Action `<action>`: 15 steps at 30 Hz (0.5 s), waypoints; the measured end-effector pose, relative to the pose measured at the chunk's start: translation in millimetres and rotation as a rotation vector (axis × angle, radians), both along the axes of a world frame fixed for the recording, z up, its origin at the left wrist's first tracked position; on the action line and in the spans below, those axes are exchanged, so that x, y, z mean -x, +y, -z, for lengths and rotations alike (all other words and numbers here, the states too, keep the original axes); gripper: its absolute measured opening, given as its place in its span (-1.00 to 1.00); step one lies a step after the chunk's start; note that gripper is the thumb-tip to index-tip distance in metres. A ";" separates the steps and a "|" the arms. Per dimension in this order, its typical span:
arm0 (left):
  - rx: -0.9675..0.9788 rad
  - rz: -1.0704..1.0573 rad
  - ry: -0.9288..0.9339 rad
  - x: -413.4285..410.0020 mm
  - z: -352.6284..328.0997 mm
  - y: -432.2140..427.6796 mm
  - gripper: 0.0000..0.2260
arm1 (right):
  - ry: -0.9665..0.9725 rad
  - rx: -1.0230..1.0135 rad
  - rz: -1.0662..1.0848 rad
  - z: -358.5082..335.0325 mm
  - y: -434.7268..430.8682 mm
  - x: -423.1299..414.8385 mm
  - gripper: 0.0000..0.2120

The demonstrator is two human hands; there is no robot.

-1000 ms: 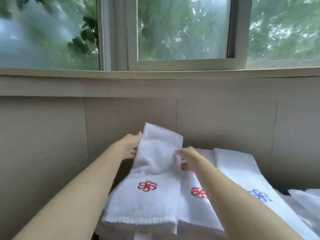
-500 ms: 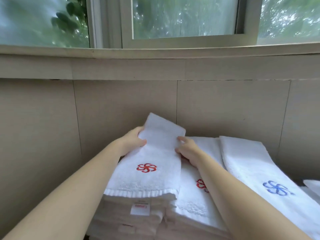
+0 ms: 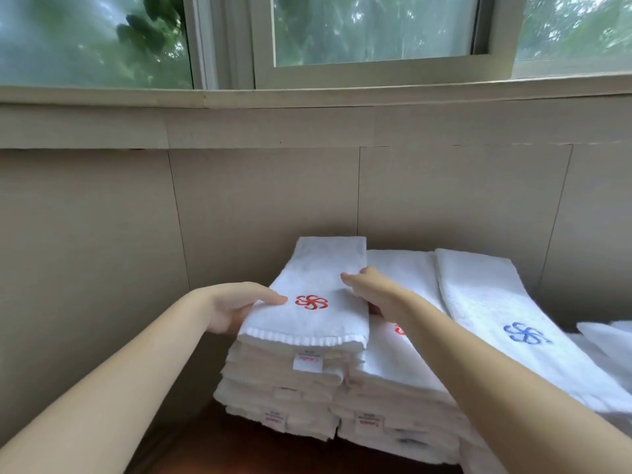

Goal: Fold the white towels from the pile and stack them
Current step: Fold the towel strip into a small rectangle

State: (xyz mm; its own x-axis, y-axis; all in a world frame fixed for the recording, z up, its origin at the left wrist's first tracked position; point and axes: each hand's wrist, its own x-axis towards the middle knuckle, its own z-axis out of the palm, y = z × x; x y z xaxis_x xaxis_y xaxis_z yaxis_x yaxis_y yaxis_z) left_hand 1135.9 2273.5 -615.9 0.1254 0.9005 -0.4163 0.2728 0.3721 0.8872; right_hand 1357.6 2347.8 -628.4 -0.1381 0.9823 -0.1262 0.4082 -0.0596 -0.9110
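Where the beige panelled wall (image 3: 266, 206) meets a dark wood surface (image 3: 219, 446), 3 rows of folded white towels sit side by side. Head view only.

- Task item: top towel (image 3: 321, 268). White terry, folded into a long narrow rectangle, it lies flat on the left stack (image 3: 284, 388) with its far end toward the wall. The nap is soft and looped, and the near hem is a ribbed band. A red pinwheel logo (image 3: 311, 302) is stitched close to the near end, facing up.
- Grip, left hand (image 3: 236, 307): clamped on the top towel's left edge, thumb flat on top beside the logo, fingers curled under.
- Grip, right hand (image 3: 372, 292): closed on the right edge, thumb on the upper face, fingers tucked down between this stack and the next.
- Several towels make up the left stack, edges roughly squared. Small white tags (image 3: 307, 363) with red print hang at the near folds.
- Next over, the middle stack (image 3: 403, 398) touches the left stack and sits a little lower. The cloth is the same, and the right forearm crosses it.
- Just right of that lies the blue-logo towel (image 3: 496, 313), long and flat, with its blue pinwheel up.
- At far right are loose towels (image 3: 605, 340), rumpled and blurred.
- Above is the window (image 3: 372, 29), with a pale frame and green leaves behind the glass.
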 end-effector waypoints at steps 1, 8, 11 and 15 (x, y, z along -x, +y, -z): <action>-0.034 -0.058 -0.026 -0.8 0.4 -6.1 -0.77 | 0.033 0.085 -0.056 -2.7 -9.5 0.3 -0.78; -0.157 -0.340 0.264 -18.0 15.8 -34.9 -0.56 | 0.033 0.062 -0.118 1.3 -53.7 4.6 -0.41; -0.220 -0.334 0.565 -26.5 18.0 -42.4 -0.52 | -0.339 -0.182 -0.061 3.4 -68.8 9.1 -0.58; -0.286 -0.317 1.047 -46.1 19.7 -60.4 -0.62 | -0.869 -0.482 -0.177 11.0 -104.1 14.4 -0.62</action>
